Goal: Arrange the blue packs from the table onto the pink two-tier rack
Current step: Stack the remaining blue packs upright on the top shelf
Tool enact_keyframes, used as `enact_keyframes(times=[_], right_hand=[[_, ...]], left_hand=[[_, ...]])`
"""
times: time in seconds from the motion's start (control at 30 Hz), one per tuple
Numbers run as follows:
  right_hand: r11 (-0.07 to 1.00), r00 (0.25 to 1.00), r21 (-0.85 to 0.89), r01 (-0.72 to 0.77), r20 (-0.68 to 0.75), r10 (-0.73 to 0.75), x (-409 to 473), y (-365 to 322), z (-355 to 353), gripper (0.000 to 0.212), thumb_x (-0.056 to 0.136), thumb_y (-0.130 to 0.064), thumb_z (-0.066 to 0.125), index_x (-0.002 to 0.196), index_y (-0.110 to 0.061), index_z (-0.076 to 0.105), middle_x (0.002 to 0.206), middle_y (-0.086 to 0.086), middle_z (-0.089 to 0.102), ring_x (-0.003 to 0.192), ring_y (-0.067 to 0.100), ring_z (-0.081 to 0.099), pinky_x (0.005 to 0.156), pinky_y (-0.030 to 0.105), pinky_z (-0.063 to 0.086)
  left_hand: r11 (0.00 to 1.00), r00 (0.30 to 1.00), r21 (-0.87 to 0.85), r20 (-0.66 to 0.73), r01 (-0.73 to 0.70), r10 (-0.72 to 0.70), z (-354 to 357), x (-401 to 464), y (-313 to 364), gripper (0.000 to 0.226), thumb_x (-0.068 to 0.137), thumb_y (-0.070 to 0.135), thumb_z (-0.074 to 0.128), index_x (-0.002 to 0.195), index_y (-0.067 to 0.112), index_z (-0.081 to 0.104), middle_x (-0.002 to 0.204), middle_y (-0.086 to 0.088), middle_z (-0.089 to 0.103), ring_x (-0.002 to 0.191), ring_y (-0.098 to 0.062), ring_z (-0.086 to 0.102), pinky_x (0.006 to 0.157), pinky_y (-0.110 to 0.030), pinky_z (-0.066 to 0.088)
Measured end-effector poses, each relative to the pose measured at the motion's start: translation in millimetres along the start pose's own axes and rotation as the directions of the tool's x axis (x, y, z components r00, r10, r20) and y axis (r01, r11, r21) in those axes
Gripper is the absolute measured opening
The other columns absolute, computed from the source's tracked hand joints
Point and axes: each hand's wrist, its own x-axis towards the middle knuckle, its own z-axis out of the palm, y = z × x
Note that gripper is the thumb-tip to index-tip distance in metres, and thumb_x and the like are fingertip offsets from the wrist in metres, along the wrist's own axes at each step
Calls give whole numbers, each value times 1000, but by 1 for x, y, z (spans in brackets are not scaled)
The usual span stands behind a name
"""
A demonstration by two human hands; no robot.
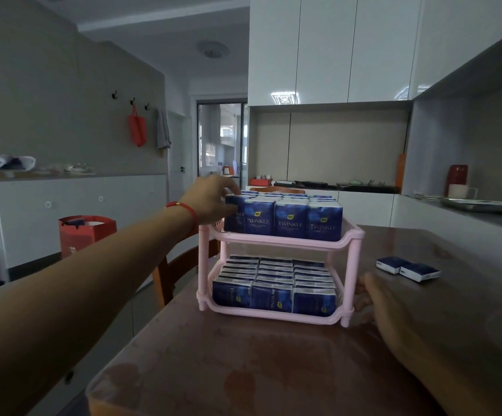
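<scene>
Pink rack (279,240) on tabletop (273,364), both tiers full of blue packs (276,291). Left hand (213,199) fingers clamped on top tier's leftmost pack (234,217). Right hand (381,298) beside rack, fingers loosely apart. Two loose packs (407,268) right of rack.

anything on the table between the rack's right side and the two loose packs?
Nothing: in the head view the brown table is bare between the pink rack and the two loose packs. The right hand sits just nearer the camera, by the rack's lower right corner.
</scene>
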Motion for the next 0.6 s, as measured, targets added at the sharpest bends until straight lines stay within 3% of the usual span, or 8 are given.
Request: enact_keyframes(times=[0.1,0.2,0.3,0.37,0.4,0.47,0.53,0.6], right_hand=[[999,1000,42,8,-19,-8,4,6,3,13,103,-13,53,102,-18,65,93,21,69,83,40,69,75,60,58],[999,999,19,40,-3,-40,0,-1,1,10,101,-12,56,108,-11,62,96,22,68,84,42,67,77,60,58],[988,995,-148,52,94,-39,3,0,-2,43,86,-7,75,121,-12,51,104,17,66,89,37,67,81,57,57],[996,997,-90,27,79,-20,3,2,-1,36,90,-12,71,122,-12,55,106,15,67,90,35,68,82,58,57],[1000,1000,-8,16,27,-16,0,-1,-1,20,97,-15,62,117,-14,61,107,15,68,91,35,68,84,58,57],[999,992,43,-15,-128,21,-2,-7,-2,24,106,-19,42,117,-16,64,118,16,66,102,34,64,95,53,51],[990,953,-108,-88,-300,52,-2,-9,-13,31,106,-19,41,128,-5,59,126,21,60,113,39,58,95,44,42],[973,915,-166,-161,-394,84,2,-6,-26,32,101,-20,49,124,-1,61,117,24,62,106,41,60,91,42,45]], left_hand=[[1000,1000,-17,-3,15,-15,2,1,0,37,87,17,70,123,13,61,127,-11,62,110,-26,61,80,-31,51],[998,999,-49,-9,32,-33,5,1,-5,41,87,17,71,126,13,58,126,-11,62,106,-24,60,71,-21,48],[992,997,-108,20,73,-71,6,2,-10,46,86,17,71,129,14,55,126,-11,61,106,-23,60,64,-17,47],[982,994,-154,14,107,-106,5,-1,-11,47,86,18,71,129,15,53,127,-9,59,111,-26,60,70,-23,52],[985,993,-138,-49,102,-110,4,-5,-8,45,86,17,70,128,16,54,126,-8,58,111,-25,60,75,-26,53],[999,942,-33,-336,12,-22,3,-22,6,35,87,9,64,121,15,56,119,-6,58,105,-18,57,84,-30,53],[984,793,53,-585,-171,170,6,-53,33,27,83,1,57,108,12,58,109,-6,57,96,-14,51,84,-31,51],[923,707,50,-628,-382,326,20,-91,68,22,77,0,55,98,8,59,100,-8,55,92,-17,50,79,-32,46]])
